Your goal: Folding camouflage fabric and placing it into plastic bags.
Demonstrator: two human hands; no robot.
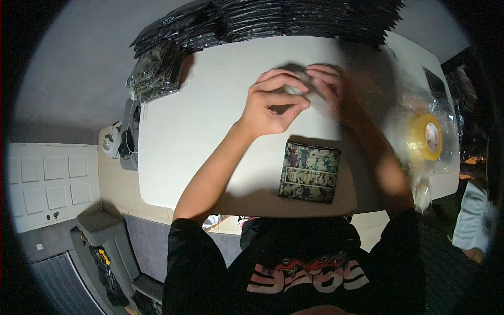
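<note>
Head view: 2 hands above the table — left hand curled, thumb near forefinger; right hand blurred; cannot tell if either grips anything. Camo wallet lies nearer the body — light, steady fingertips suit best.

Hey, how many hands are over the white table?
2: the left hand, near the middle of the white table; the right hand, blurred, just beside it. No others show.
</note>
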